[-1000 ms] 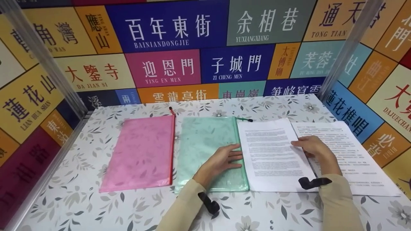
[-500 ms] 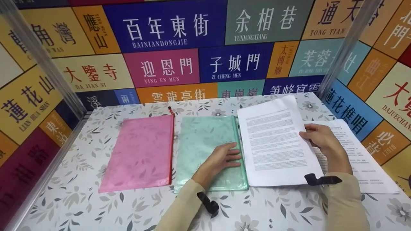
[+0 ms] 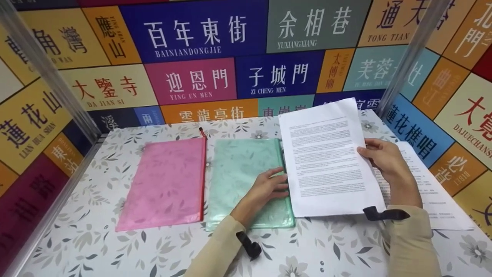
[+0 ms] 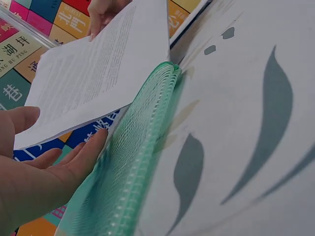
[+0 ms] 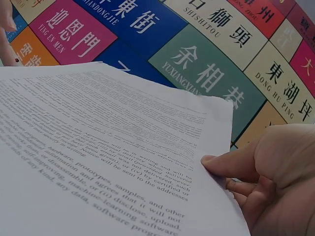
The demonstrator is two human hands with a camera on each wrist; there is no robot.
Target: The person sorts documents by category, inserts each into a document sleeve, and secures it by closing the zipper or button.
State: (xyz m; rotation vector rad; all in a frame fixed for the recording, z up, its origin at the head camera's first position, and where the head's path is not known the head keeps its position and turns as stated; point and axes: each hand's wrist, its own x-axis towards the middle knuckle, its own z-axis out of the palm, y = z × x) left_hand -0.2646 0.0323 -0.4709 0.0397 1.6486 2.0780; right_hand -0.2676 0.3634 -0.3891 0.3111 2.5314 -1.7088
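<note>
My right hand (image 3: 388, 157) pinches the right edge of a printed sheaf of paper (image 3: 324, 165), thumb on the printed face. The sheaf is raised and tilted, its far edge highest. My left hand (image 3: 269, 186) is over the right side of a green zip folder (image 3: 246, 165), fingers extended beside the sheaf's left edge. In the left wrist view, the thumb (image 4: 24, 119) and fingers (image 4: 88, 152) are spread apart, with the sheaf's edge between them. The folder's mesh opening (image 4: 142, 118) gapes slightly there. In the right wrist view, the right thumb (image 5: 221, 164) presses on the page.
Left of the green folder lies a pink zip folder (image 3: 165, 184) with a red zip. More printed paper (image 3: 434, 192) lies on the right, partly behind my right arm. The floral tabletop (image 3: 153, 254) ends at walls covered with colourful sign panels (image 3: 192, 30).
My right hand has lifted the sheaf off the table and tilted its far edge up, uncovering the table in front. My left hand has stayed nearly in place by the green folder.
</note>
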